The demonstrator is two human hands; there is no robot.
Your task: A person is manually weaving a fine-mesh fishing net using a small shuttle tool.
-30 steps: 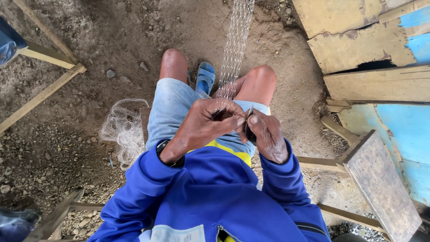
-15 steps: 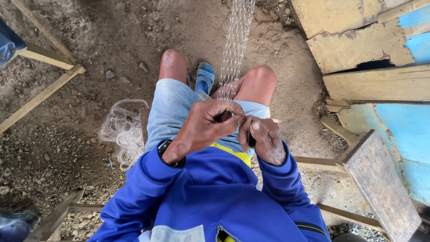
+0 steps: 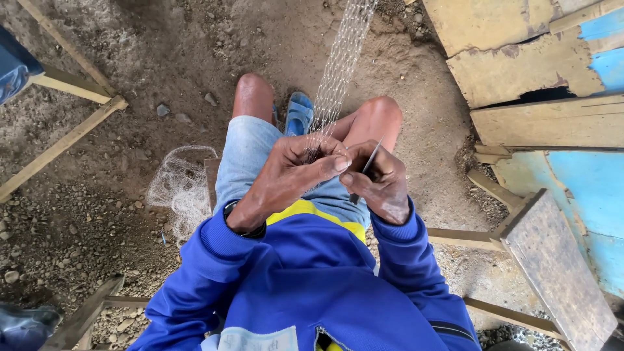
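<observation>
Since a second ago, right hand [image 3: 380, 185] tilted its needle [image 3: 365, 170] up; left hand [image 3: 299, 170] pinches net [image 3: 338, 71]. Keep mesh taut.

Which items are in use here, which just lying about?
In use:
left hand pinching the taut white mesh net
right hand gripping a thin dark flat tool

Lying about:
heaped white netting
weathered wooden board
blue sandal
</observation>
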